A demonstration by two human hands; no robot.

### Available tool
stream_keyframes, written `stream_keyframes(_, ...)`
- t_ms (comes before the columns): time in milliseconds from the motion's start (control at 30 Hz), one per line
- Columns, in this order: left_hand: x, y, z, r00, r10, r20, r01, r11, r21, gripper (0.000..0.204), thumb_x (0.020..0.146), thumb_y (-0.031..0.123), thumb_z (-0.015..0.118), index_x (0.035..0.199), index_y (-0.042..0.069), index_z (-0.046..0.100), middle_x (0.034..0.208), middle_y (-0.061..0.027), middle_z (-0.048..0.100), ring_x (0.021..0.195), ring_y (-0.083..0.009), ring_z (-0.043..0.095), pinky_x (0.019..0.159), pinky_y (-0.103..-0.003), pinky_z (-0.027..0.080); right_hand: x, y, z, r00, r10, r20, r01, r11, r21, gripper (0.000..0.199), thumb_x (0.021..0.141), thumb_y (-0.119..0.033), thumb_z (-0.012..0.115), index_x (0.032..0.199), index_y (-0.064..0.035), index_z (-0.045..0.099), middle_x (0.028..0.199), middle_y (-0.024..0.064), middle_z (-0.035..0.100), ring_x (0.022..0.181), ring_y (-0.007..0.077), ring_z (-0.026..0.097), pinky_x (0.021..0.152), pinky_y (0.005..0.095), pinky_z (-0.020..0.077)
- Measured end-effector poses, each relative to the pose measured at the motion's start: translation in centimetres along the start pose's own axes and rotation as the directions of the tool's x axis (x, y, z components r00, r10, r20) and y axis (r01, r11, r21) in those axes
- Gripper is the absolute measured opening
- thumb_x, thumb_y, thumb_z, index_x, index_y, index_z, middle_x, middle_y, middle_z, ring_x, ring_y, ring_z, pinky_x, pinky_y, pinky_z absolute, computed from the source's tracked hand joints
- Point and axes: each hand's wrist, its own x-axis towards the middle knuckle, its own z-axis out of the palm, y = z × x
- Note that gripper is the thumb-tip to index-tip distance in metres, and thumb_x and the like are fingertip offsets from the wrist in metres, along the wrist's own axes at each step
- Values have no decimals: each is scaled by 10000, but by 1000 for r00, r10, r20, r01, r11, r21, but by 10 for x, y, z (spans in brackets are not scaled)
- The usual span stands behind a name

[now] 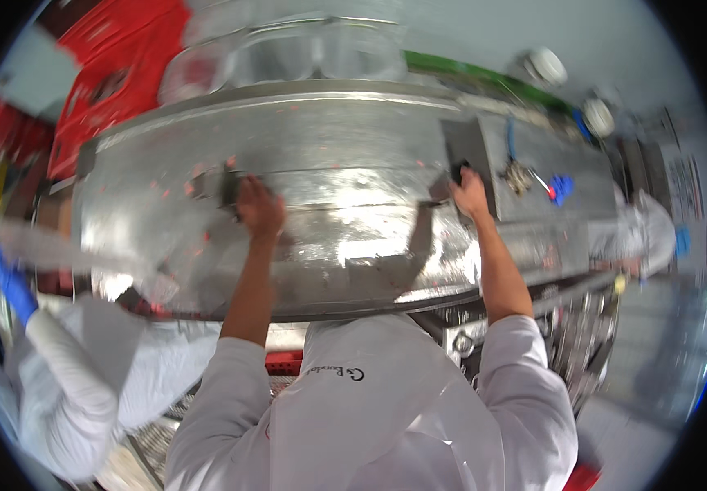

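My left hand [261, 204] is closed around a dark, flat-edged thing [230, 186], held at the left half of the metal table [345, 135]. Motion blurs this thing, so its kind is unclear. Farther right, my right hand [469, 194] grips the dark handle of a broad, grey, flat-bladed tool [461, 137] that looks like a scraper. Its blade stands above the table's right part. Small red scraps [206, 237] are scattered over the shiny, wet-looking metal, mostly around my left hand.
At the left, a co-worker's blue-gloved hand [11, 282] is by a clear plastic sheet or bag [67, 250]. Red crates [116, 78] and clear bins [280, 53] line the far side. A crumpled blue thing [561, 189] lies at the right.
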Motion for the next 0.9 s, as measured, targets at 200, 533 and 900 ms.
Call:
stream_keyframes(200, 38, 102, -50, 992, 78, 104, -68, 993, -101, 813, 832, 387, 722, 1467, -36, 441, 1497, -369, 381, 1426, -505, 340, 1171, -593, 246, -20, 72, -158, 915, 245, -320, -389, 746, -541, 663, 954, -508, 569, 1385, -6, 526, 1273, 182, 632, 1195, 314, 583, 1016, 512, 415)
stream_keyframes(533, -7, 547, -166, 628, 662, -409, -738, 341, -582, 489, 1022, 296, 545, 1389, -27, 540, 1473, -270, 494, 1340, -429, 485, 1114, -530, 362, -245, 96, -56, 597, 586, -547, -91, 728, 680, 539, 915, -200, 666, 1404, -47, 498, 1489, 246, 419, 1259, 429, 542, 1066, 444, 465)
stream_keyframes(900, 12, 563, -172, 608, 628, -486, -788, 400, -468, 325, 1009, 176, 473, 1205, -17, 647, 1193, -242, 655, 1114, -440, 607, 971, -506, 469, -600, 394, 60, 310, 914, 261, -920, 358, -159, 392, 960, -317, 530, 1201, -37, 663, 1184, 244, 686, 1109, 409, 671, 898, 547, 544)
